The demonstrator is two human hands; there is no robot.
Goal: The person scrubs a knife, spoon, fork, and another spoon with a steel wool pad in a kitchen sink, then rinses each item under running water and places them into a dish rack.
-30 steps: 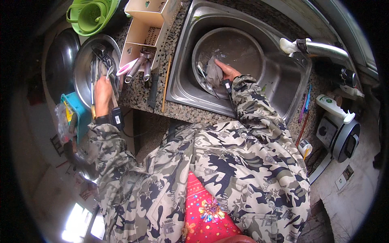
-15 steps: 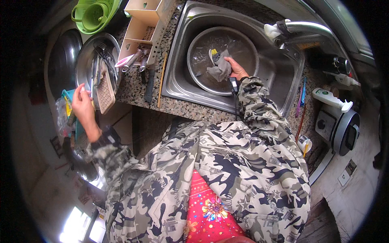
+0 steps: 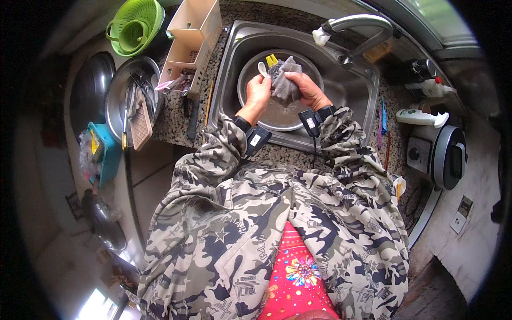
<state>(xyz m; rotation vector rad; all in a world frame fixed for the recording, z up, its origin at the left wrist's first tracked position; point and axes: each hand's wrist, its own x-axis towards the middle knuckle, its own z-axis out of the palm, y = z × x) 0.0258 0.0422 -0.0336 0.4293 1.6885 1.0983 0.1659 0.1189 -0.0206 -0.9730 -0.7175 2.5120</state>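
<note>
Both my hands are over a round metal basin (image 3: 282, 128) of murky water standing in the steel sink (image 3: 349, 96). Pinched in my left hand (image 3: 255, 97) is a small white spoon (image 3: 262, 69), its bowl pointing up and away from me. My right hand (image 3: 310, 89) is closed on a wet grey cloth (image 3: 286, 80). Against the cloth sits a dark mesh scrubber (image 3: 274, 70) with a yellow piece (image 3: 272, 60) sticking out at the far side. The spoon's handle is hidden by my left fingers.
Left of the sink, a beige caddy (image 3: 194, 45) stands near a metal bowl of cutlery (image 3: 113, 101), with a beige perforated holder (image 3: 142, 128) leaning in it. Green baskets (image 3: 156, 26) are behind. A faucet (image 3: 368, 21) arches over the sink's far right; a spray bottle (image 3: 421, 117) lies right.
My left hand has moved right from beside the cutlery bowl to the basin and now holds a white spoon. My right hand has brought the cloth and scrubber close to it.
</note>
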